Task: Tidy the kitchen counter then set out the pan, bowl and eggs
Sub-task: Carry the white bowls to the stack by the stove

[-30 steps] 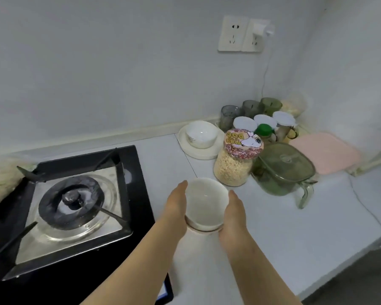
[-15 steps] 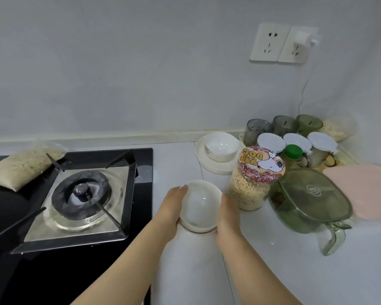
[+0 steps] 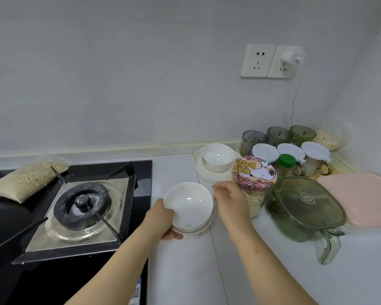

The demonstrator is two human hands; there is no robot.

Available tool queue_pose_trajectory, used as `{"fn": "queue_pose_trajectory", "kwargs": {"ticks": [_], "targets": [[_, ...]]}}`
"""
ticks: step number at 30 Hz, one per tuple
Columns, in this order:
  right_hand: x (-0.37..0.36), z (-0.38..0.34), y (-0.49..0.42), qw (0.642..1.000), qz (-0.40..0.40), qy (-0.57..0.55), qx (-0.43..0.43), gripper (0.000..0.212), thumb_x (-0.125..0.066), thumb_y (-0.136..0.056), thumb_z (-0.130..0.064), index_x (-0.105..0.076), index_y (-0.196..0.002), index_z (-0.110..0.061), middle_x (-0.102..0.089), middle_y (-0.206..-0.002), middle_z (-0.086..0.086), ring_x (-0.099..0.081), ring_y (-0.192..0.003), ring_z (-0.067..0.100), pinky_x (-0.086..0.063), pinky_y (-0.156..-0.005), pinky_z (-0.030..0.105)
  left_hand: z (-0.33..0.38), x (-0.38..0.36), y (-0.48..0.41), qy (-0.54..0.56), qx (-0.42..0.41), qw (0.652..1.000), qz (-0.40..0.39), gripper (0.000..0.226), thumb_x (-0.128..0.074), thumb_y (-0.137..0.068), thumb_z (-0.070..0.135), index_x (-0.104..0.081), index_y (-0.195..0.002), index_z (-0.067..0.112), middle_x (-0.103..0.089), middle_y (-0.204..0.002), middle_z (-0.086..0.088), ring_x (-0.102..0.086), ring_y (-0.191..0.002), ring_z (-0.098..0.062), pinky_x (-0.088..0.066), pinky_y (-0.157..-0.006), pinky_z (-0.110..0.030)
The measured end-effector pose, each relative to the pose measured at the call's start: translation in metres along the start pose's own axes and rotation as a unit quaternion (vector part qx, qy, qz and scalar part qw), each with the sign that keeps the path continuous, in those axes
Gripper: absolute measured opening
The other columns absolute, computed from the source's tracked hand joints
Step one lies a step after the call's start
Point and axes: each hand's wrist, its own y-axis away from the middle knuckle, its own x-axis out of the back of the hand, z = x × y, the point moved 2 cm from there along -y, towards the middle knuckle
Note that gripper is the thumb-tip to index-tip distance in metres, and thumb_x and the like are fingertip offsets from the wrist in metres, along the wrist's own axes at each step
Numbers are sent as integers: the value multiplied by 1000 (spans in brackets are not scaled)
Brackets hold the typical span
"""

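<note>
**Head view.** You are cupping the white bowl [image 3: 188, 204] with your left grip [image 3: 163, 219]. The fingers are curling round its left rim and the thumb is tucking beneath, so the weight is resting in the grip rather than hanging from the rim alone. The bowl is sitting low over the table [image 3: 185, 274], just right of the gas hob [image 3: 84, 208]. A second pale rim [image 3: 196, 231] is showing under it, probably a saucer or a nested bowl, though the view is too soft to say. Your right grip [image 3: 230, 200] is hanging loosely curled just beside the bowl's right edge, holding nothing. It is standing between the bowl and the cartoon-lidded jar [image 3: 254, 175], seemingly placed to steady the bowl or to shield the jar. Behind, another bowl [image 3: 217, 157] is resting on a plate [image 3: 197, 168], and a green lidded jug [image 3: 304, 205] is crowding the right side. Pan and eggs are not showing here, so the setting-out is judged to be at its bowl step. The stretch of table nearest you is looking the likely spot.
</note>
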Motion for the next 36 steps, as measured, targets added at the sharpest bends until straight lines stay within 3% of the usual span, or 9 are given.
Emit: {"fn": "queue_pose_trajectory", "kwargs": {"ticks": [5,11,16,18,21,24,28,33,36], "targets": [[30,-42,-27,997,10,-36,67,20,-51,-91,-11,-57,-73,-18,-62,-69,-3,-50,-41,-2,-37,-44,6,54,22,-1,108,-54,992,41,37,-27,-88,-5,-40,-115,17,-58,-79,-10,-58,-44,-19,-35,-31,-14],[60,-86,-88,989,39,73,124,16,-46,-94,-17,-60,-86,-15,-63,-80,-2,-54,-65,11,-41,-58,18,139,20,-34,89,-95,991,32,48,-26,-84,-6,-39,-128,10,-58,-86,-15,-60,-38,-15,-39,-33,-15],[58,-87,-133,971,-63,222,70,29,-43,-97,-24,-57,-120,-13,-59,-120,5,-53,-104,19,-40,-88,31,178,-9,-74,53,-85,995,21,47,-27,-86,-2,-35,-131,9,-57,-110,-21,-62,-46,-22,-38,-30,-14],[54,-82,-147,961,-108,252,41,34,-40,-98,-27,-51,-125,-10,-56,-122,9,-52,-103,22,-43,-90,37,184,-20,-87,35,-86,995,18,46,-26,-87,-1,-35,-131,7,-56,-109,-21,-61,-51,-24,-40,-30,-15],[50,-73,-173,955,-120,272,8,35,-30,-100,-26,-46,-126,-7,-57,-107,14,-54,-83,22,-48,-76,38,190,-34,-110,28,-75,997,-7,47,-26,-87,-1,-34,-133,7,-56,-108,-22,-62,-47,-23,-42,-32,-16],[44,-63,-195,956,-114,268,-31,35,-28,-99,-16,-41,-130,-7,-56,-112,18,-59,-72,25,-53,-61,33,193,-43,-126,36,-66,997,-18,46,-27,-88,-1,-34,-132,6,-55,-91,-17,-61,-41,-20,-42,-33,-16],[34,-50,-215,951,-120,276,-76,36,-30,-93,0,-44,-127,-5,-56,-110,22,-58,-57,25,-54,-56,34,187,-49,-141,32,-56,998,-7,43,-27,-87,-2,-36,-129,3,-55,-93,-20,-60,-41,-21,-41,-31,-17],[28,-35,-220,940,-142,290,-111,21,-33,-90,5,-50,-83,-6,-57,-82,18,-53,-49,23,-47,-40,25,171,-54,-155,32,-44,998,-14,41,-30,-87,0,-35,-127,5,-52,-115,-20,-60,-41,-22,-49,-34,-24],[27,-27,-220,940,-141,284,-127,24,-36,-91,5,-55,-105,1,-64,-102,27,-57,-52,29,-50,-46,30,164,-58,-157,36,-25,998,-36,39,-31,-89,2,-31,-128,7,-49,-103,-15,-61,-51,-26,-54,-45,-29]]}}
